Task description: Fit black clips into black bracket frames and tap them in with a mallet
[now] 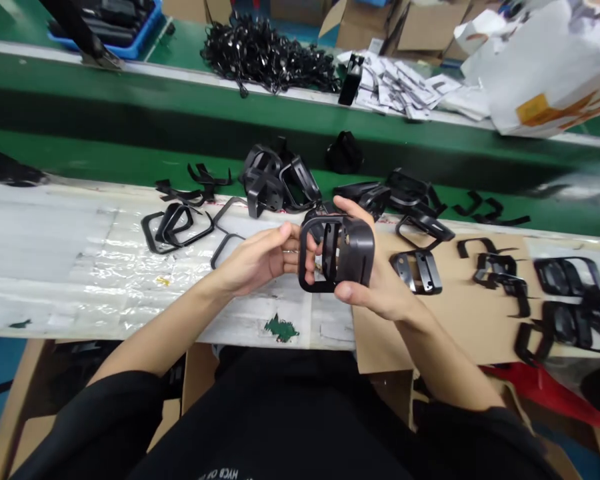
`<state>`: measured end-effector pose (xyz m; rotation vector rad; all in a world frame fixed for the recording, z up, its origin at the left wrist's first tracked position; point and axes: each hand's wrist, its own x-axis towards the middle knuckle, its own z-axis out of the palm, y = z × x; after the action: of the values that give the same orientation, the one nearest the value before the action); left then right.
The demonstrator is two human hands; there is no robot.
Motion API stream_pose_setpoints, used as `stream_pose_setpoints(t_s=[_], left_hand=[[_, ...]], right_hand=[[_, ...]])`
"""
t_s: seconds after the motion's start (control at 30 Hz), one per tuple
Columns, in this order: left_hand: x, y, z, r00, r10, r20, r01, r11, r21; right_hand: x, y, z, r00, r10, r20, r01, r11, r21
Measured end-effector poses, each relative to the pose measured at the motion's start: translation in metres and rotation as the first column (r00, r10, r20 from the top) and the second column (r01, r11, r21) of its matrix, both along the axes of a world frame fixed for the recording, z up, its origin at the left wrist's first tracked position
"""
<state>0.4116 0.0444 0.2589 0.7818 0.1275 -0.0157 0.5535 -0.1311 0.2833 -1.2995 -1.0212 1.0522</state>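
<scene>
My right hand [383, 283] grips a black plastic bracket [357, 253], a rounded square frame with a slotted side, held up above the bench. Its thumb presses the lower edge and a finger lies over the top. On the other side is my left hand [260, 260], its thumb up and its fingers stretched toward the frame, partly behind its rim. Fingertips show through the frame's opening; whose they are I cannot tell for sure. Just beyond the hands lie more black plastic brackets [263, 180], and a flat two-slot black piece [417, 272] rests on cardboard to the right.
A cardboard sheet [445, 320] bears several black parts [575, 323]. Thin black frames [177, 227] lie at left. Behind, a green ledge [180, 100] holds a heap of black cables [270, 57], white paper slips [400, 87], a white bag [545, 73] and a blue tray [140, 40].
</scene>
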Motion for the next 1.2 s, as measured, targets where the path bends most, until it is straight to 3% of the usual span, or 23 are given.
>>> stream_pose_setpoints(t_s=[0.1,0.2,0.33,0.43,0.57,0.67,0.9,1.03,1.2], left_hand=[[0.006,0.003,-0.014,0.999,0.002,-0.051,-0.005,0.998,-0.067],[0.01,0.001,-0.032,0.993,0.041,-0.107,-0.055,0.99,-0.126],[0.009,0.0,-0.05,0.988,0.11,-0.104,-0.117,0.991,-0.06],[0.007,-0.001,-0.056,0.977,0.198,-0.074,-0.197,0.98,0.016],[0.005,-0.002,-0.058,0.94,0.311,-0.139,-0.313,0.95,0.002],[0.005,0.0,-0.058,0.915,0.352,-0.196,-0.357,0.934,0.009],[0.005,0.003,-0.05,0.964,0.156,-0.217,-0.197,0.964,-0.178],[0.003,-0.001,-0.045,0.968,0.126,-0.218,-0.165,0.972,-0.168],[-0.003,-0.012,-0.031,0.968,0.109,-0.228,-0.148,0.976,-0.158]], right_hand=[[-0.001,0.004,-0.012,0.999,-0.036,-0.037,0.035,0.999,-0.011],[-0.006,0.007,-0.023,0.994,-0.105,0.033,0.106,0.994,-0.04],[-0.01,0.01,-0.034,0.936,-0.206,0.285,0.224,0.974,-0.033],[-0.016,0.014,-0.039,0.856,-0.167,0.489,0.203,0.979,-0.021],[-0.028,0.022,-0.041,0.755,-0.062,0.653,0.123,0.991,-0.048],[-0.033,0.027,-0.045,0.743,-0.045,0.668,0.091,0.995,-0.034],[-0.031,0.025,-0.062,0.834,-0.181,0.521,0.141,0.983,0.116],[-0.032,0.017,-0.067,0.873,-0.248,0.42,0.185,0.965,0.183],[-0.034,0.004,-0.057,0.873,-0.266,0.408,0.19,0.957,0.217]])
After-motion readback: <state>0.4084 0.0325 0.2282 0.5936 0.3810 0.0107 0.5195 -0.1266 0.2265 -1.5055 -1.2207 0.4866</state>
